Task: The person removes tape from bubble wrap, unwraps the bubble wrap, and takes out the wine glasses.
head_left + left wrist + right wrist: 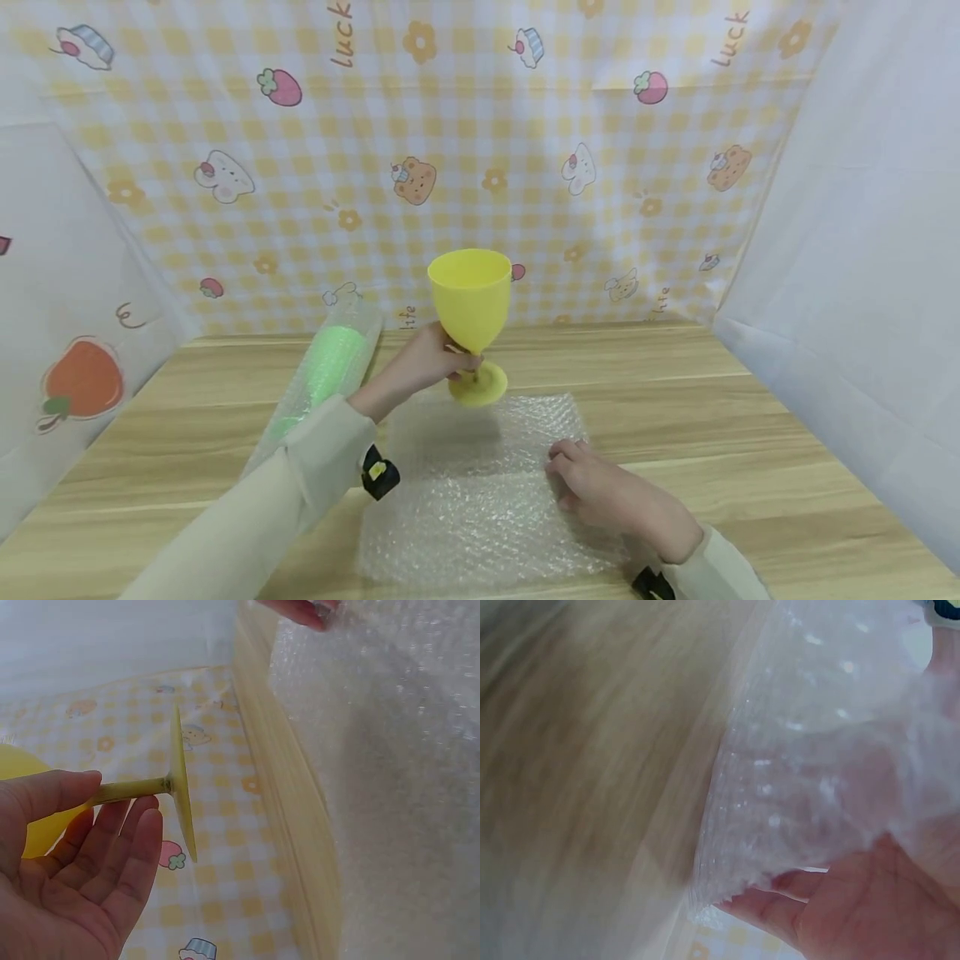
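A yellow plastic goblet [471, 300] stands upright in the air above the far end of the bubble wrap [480, 525]. My left hand [431, 358] pinches its stem between thumb and fingers, just under the cup. In the left wrist view the goblet's round foot [182, 784] sticks out past the fingertips. The bubble wrap lies flat on the wooden table, and my right hand [600, 487] grips its right edge. Seen from the right wrist, the clear film [780, 817] rises near this hand and covers part of the palm and thumb.
Left of the goblet lies a green object [336, 358] wrapped in bubble wrap, partly behind the left forearm. A yellow checked cloth [465, 125] hangs along the table's back edge. White cloth [847, 250] walls stand at both sides of the wooden table [735, 467].
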`<state>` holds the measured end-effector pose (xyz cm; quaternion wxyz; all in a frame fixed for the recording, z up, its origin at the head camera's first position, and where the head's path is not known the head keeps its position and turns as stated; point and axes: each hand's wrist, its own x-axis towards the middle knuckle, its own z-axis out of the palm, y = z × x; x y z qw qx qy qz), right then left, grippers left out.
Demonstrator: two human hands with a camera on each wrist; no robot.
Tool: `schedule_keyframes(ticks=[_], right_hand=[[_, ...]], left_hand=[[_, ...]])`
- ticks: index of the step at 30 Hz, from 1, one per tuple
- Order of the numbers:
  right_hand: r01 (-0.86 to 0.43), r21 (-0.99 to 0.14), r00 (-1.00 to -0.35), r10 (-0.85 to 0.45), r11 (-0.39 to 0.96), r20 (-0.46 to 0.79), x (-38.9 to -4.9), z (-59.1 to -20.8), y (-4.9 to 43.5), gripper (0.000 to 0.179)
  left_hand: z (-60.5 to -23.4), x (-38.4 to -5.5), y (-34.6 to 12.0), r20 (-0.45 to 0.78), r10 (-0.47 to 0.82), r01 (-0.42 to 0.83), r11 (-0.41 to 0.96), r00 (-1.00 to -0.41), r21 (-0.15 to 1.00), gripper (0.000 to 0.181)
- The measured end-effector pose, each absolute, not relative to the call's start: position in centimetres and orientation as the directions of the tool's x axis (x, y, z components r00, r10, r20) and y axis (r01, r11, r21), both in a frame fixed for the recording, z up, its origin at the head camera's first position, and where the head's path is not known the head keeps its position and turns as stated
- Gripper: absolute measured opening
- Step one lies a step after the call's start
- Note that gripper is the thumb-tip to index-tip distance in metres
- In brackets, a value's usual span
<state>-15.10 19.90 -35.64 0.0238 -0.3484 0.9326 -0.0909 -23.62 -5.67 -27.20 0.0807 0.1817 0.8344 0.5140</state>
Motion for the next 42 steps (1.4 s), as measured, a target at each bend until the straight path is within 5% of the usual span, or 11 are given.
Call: schedule_keyframes(ticks=[13,28,42], right_hand=[[-0.634,-0.181,-0.764,-0.645,0.752,0.002,-15.2,-35.8,19.7,0.037],[-0.64,-0.182,-0.76,-0.65,0.746,0.01,-15.0,-35.9,19.6,0.033],[-0.669,-0.137,-0.741,-0.67,0.731,0.042,-15.2,-36.0,20.0,0.031]], left_hand=[[-27.8,-27.1,-2.2,0.063,0.324,0.196,0.396,-0.944,0.897,0.026],[-32.4,-30.0,-0.5,0.068,0.236,0.128,0.25,-0.969,0.96,0.032],[-35.6,-31.5,0.2,0.104,0.14,0.138,0.258,-0.985,0.956,0.028]])
